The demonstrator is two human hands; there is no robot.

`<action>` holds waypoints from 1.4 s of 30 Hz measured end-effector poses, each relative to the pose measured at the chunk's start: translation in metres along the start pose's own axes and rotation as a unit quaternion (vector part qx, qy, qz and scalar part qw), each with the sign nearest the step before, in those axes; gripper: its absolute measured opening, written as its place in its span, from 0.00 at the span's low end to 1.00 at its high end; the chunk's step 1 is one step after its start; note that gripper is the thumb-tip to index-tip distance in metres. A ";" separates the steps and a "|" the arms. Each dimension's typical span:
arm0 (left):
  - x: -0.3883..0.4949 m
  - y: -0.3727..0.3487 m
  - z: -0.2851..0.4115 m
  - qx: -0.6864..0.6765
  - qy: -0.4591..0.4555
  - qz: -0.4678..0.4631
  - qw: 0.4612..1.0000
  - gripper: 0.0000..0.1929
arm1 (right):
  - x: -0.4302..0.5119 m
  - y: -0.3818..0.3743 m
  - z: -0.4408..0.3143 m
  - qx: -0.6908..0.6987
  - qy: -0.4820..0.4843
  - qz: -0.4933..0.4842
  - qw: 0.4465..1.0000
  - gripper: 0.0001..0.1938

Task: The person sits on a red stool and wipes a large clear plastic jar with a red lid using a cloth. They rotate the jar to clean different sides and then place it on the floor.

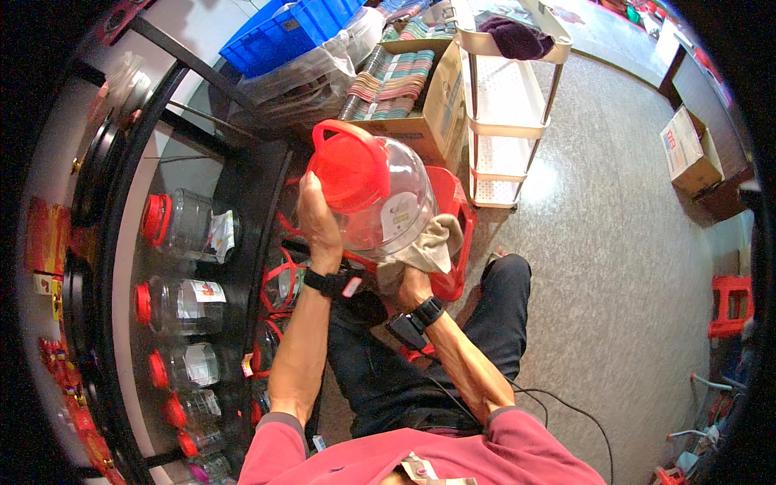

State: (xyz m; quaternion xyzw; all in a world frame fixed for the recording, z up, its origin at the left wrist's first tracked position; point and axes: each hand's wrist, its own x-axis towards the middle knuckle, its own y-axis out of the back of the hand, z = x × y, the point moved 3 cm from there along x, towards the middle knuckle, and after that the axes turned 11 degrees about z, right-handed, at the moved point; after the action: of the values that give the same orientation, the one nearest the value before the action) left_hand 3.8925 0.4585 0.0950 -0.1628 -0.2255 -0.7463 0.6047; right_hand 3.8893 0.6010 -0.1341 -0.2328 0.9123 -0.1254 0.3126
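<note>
A large clear plastic jar (409, 176) with a red screw lid (351, 167) and a red carrying handle is held tilted in front of me. My left hand (318, 218) grips it at the lid's near left side, thumb on the red rim. Against the jar's lower right side lies a beige cloth (433, 248), with my right hand (412, 288) beneath it, its fingers mostly hidden by the fabric. The jar bears a white label. Beneath the jar stands a red plastic stool (454, 200), partly covered by it.
Black shelving at left holds several red-lidded clear jars (182, 309). Beyond my hands are an open cardboard box (442, 97) of packed hangers, a blue crate (291, 33) and a white tiered trolley (506, 127). A black cable (582, 418) trails across the floor at right.
</note>
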 end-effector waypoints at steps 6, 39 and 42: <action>-0.026 -0.003 0.015 0.127 -0.036 0.034 0.991 0.27 | -0.022 -0.002 -0.059 -0.266 0.355 0.082 0.892 0.25; 0.032 0.003 -0.001 -0.106 0.108 -0.136 0.979 0.21 | 0.066 -0.011 -0.201 -0.297 0.491 -0.059 0.817 0.25; 0.040 0.006 -0.020 -0.012 0.032 -0.168 0.985 0.20 | 0.083 -0.001 -0.183 -0.214 0.475 -0.076 0.850 0.27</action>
State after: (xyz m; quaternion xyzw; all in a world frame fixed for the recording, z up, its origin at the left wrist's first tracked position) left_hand 3.8907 0.4136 0.0993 -0.1057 -0.2210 -0.8450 0.4754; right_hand 3.7164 0.5731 -0.0345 -0.2750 0.9332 -0.0453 -0.2267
